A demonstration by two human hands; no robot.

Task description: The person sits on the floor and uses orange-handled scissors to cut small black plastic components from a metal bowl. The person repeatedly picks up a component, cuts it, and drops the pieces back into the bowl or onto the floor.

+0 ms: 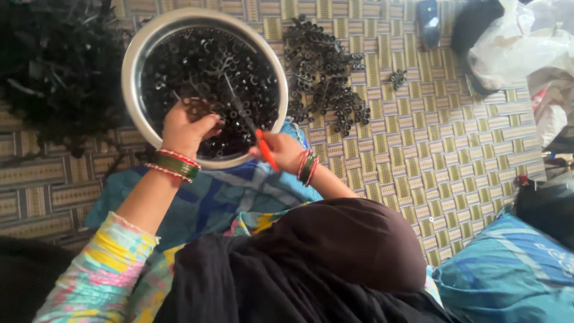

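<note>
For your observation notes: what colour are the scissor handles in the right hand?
Orange-red scissor handles, held in the right hand; head view.

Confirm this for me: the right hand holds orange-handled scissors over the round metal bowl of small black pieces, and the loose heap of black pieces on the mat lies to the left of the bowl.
One detail is wrong. In the head view the loose heap of black pieces lies on the mat to the right of the round metal bowl, not the left. The right hand does hold the orange-handled scissors over the bowl.
</note>
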